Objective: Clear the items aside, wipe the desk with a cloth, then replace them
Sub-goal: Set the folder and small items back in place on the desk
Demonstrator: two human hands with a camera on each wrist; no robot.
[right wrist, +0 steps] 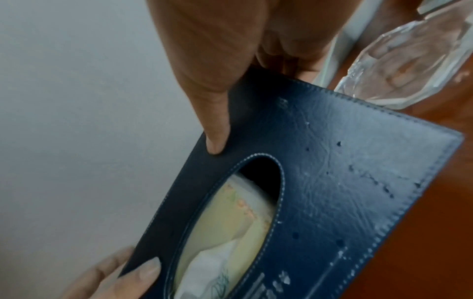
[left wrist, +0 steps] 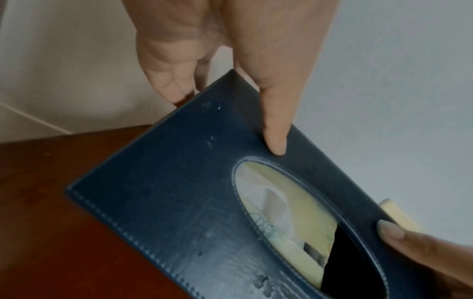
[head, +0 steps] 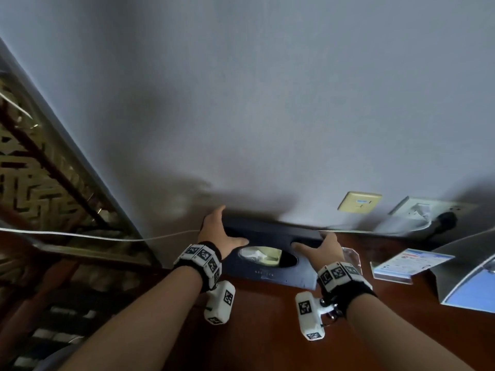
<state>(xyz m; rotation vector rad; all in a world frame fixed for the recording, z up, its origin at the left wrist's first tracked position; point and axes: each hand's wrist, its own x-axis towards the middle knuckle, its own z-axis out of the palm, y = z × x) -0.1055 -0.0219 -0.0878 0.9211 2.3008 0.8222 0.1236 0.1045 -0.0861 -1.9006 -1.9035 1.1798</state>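
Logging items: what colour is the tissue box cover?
Dark navy blue tissue box cover, pale stitching; clearest in right wrist view.

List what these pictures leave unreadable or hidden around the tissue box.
- Embossed lettering on the tissue box: too small in the head view, cut off by the frame edge in the right wrist view.
- Left hand and right hand fingers: behind the box's far side.
- Card print: too small, blurred.

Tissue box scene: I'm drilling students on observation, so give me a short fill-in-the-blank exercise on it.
1. The dark blue tissue box is held by ____ hands.
2. It sits over a reddish-brown wooden ____.
3. The left hand and right hand each lay a ____ on the box's top.
4. The opening in its top is ____ in shape.

Missing words: two; desk; thumb; oval
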